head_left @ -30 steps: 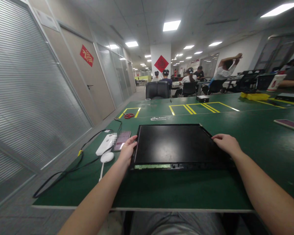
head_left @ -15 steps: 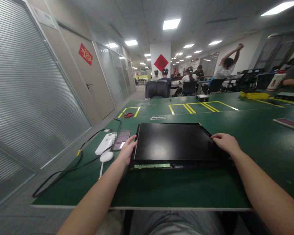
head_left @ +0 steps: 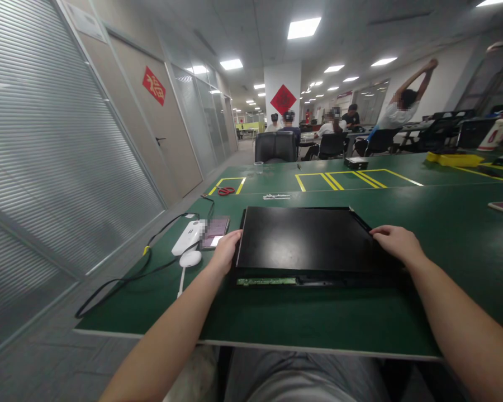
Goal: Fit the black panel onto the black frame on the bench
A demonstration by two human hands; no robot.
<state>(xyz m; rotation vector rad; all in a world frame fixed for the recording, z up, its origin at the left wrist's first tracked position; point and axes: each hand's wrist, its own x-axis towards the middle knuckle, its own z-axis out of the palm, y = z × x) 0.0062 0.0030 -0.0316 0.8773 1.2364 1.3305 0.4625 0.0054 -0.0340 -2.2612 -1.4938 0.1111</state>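
Note:
A flat black display panel [head_left: 297, 240] lies face up on the green table, seated on or in a black frame [head_left: 339, 281] that shows past its near and right edges. A green circuit strip [head_left: 266, 281] is exposed along the near left side. My left hand [head_left: 226, 252] is closed on the panel's left edge, its fingertips partly hidden. On the opposite side my right hand [head_left: 396, 243] pinches the right edge, thumb and fingers together. Whether each grips the panel alone or the frame too, I cannot tell.
Left of the panel are a phone [head_left: 215, 231], a white device [head_left: 188, 238], a round white puck [head_left: 190, 258] and a black cable [head_left: 121, 286]. Beyond sit red-handled scissors [head_left: 226, 191], small white strips [head_left: 276, 196] and a yellow tray [head_left: 455, 160]. Several people sit farther back.
My left fingers have closed in on the panel's left edge from a looser, spread hold. The camera view has shifted slightly; the panel and my right hand keep much the same arrangement.

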